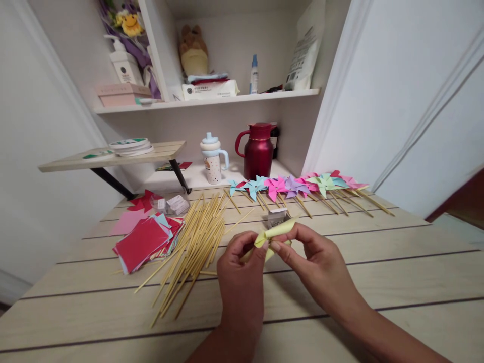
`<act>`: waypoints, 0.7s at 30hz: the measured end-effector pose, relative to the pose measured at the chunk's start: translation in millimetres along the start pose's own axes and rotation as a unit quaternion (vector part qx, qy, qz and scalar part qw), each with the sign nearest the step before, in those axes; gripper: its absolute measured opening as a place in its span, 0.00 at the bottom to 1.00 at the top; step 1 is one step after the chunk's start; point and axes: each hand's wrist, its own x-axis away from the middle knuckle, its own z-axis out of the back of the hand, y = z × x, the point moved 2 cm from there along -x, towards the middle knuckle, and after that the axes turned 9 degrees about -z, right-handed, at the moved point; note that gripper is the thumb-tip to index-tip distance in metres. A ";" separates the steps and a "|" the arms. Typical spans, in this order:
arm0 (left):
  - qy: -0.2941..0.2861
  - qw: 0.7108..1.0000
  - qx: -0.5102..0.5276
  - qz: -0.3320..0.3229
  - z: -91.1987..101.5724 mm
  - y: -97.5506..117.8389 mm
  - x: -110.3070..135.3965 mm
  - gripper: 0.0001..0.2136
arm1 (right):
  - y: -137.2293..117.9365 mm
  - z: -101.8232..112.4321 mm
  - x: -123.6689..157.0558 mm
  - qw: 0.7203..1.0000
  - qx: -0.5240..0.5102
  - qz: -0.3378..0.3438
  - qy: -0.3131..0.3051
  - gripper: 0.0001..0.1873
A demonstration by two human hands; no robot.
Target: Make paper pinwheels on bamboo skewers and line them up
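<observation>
Between both hands, above the table, is a piece of yellow paper (pixel 282 229) with its corners curled inward. My left hand (pixel 244 259) pinches its left side, thumb and fingers pressed together. From the right, my right hand (pixel 315 257) grips the paper near its middle with thumb and forefinger. Whether a small pin sits between the fingertips I cannot make out. Just behind the paper stands a small open box (pixel 278 217) of tiny metal pieces. A heap of thin wooden sticks (pixel 196 242) lies left of my left hand.
Finished paper pinwheels (pixel 297 186) on sticks line the back right. Coloured paper squares (pixel 143 242) are stacked at the left, beside a clear box (pixel 177 204). Behind stand a red jug (pixel 259 154) and a tumbler (pixel 212 161). A small raised shelf (pixel 162 151) holds tape rolls (pixel 132 146).
</observation>
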 end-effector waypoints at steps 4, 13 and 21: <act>-0.001 1.000 0.000 -0.005 -1.3 2.6 0.7 0.10 | 2.7 -2.5 2.1 0.999 -0.040 0.002 0.015 0.05; 0.006 1.000 -0.001 -0.007 -0.6 -1.4 0.4 0.12 | 7.1 -6.3 4.5 0.994 -0.110 -0.016 0.015 0.08; 0.014 1.000 -0.008 0.001 -0.7 -0.8 -0.1 0.11 | 7.0 -9.8 -0.2 0.984 -0.171 -0.012 0.058 0.18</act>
